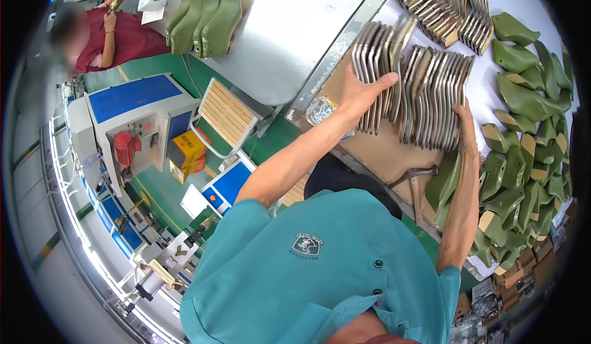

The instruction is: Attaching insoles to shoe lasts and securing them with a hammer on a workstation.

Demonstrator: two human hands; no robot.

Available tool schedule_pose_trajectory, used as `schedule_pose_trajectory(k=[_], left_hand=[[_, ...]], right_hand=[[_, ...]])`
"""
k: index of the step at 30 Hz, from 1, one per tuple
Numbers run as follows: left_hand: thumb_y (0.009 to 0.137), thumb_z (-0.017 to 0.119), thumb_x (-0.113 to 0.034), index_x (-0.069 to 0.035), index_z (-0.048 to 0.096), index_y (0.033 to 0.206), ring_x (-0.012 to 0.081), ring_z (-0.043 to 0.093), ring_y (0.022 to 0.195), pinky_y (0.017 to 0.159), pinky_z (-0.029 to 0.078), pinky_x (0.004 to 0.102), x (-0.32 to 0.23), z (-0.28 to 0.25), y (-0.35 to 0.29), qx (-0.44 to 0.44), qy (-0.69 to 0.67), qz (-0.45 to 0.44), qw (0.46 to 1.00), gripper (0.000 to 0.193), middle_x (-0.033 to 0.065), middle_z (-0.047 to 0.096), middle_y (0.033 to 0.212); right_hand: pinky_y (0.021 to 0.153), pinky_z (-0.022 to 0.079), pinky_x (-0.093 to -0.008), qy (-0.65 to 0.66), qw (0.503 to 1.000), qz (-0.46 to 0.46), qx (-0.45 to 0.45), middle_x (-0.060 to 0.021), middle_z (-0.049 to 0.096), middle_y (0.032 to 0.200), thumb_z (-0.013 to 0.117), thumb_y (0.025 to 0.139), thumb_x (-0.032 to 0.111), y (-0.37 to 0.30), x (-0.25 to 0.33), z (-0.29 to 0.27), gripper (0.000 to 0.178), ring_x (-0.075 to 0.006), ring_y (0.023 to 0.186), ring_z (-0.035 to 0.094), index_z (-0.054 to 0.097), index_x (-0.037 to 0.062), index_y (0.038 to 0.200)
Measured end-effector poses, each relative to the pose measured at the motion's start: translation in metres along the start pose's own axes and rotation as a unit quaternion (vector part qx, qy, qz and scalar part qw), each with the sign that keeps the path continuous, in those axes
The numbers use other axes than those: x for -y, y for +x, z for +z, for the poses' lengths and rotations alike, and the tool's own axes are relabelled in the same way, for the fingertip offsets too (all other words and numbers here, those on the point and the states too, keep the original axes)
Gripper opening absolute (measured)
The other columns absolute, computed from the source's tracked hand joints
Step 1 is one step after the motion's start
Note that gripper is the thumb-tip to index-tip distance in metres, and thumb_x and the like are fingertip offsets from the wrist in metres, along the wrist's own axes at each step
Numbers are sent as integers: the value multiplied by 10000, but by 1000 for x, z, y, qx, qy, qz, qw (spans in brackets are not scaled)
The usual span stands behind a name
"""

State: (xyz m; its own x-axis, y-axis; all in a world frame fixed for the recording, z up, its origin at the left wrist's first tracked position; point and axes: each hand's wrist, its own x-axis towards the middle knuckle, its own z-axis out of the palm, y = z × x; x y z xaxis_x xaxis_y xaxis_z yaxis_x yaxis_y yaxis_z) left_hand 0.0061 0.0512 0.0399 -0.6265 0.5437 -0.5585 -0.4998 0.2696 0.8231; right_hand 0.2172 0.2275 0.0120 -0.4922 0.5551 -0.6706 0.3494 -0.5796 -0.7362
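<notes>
A row of bent, metal-edged plates (434, 101) stands on edge, packed side by side, on a brown board in front of me. My left hand (364, 92) grips a second bundle of the plates (375, 67) at the row's left end, its thumb lying across their edges and its other fingers hidden. The top of that bundle is blurred. At the row's right end, my right hand (465, 119) presses against the last plate, its fingers partly out of sight. A hammer (417, 199) with a dark head lies on the board (391, 159), nearer to me.
Green shoe lasts (523, 101) are heaped along the right. More plates (431, 5) stand at the far side. A bag of small metal parts (321, 110) lies left of the board. Beyond a metal table (277, 36) holding several lasts (218, 24), a person (123, 39) works.
</notes>
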Motion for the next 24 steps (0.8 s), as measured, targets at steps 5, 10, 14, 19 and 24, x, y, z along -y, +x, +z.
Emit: schedule_pose_trajectory(k=[5,10,14,19,24], left_hand=[[738,815,-220,39,338,1257,219,597,993,840,530,334,-8,-45,10,12,-109,2,994,751,168,557,1138],[775,770,-224,13,432,1234,197,625,924,790,562,328,-20,-83,17,97,-133,-23,986,618,132,600,1063],[743,797,-230,8,448,1231,187,640,827,734,566,325,-28,-108,26,79,-98,-8,992,645,118,627,1007],[741,794,-278,8,519,1193,196,662,795,694,565,314,-61,-167,56,67,-21,-49,996,601,112,659,958],[815,709,-336,-16,450,1301,189,656,853,663,557,300,-77,-249,108,33,71,-20,997,637,110,654,1024]], right_hand=[[842,515,-294,54,998,-15,11,-86,567,1192,565,804,198,2,-11,53,646,-178,1002,591,346,78,1400],[840,534,-316,114,993,24,32,-100,542,1212,609,841,265,12,-33,71,644,-186,1011,593,335,76,1393],[892,518,-346,93,995,-24,27,-120,538,1220,621,850,289,1,-16,123,642,-217,1073,579,337,72,1383],[927,488,-363,127,989,-42,57,-151,496,1288,640,859,274,15,-11,189,759,-232,1122,550,221,77,1460],[1027,386,-391,144,984,-84,56,-176,421,1381,635,880,309,33,-5,282,808,-297,1250,445,153,71,1482]])
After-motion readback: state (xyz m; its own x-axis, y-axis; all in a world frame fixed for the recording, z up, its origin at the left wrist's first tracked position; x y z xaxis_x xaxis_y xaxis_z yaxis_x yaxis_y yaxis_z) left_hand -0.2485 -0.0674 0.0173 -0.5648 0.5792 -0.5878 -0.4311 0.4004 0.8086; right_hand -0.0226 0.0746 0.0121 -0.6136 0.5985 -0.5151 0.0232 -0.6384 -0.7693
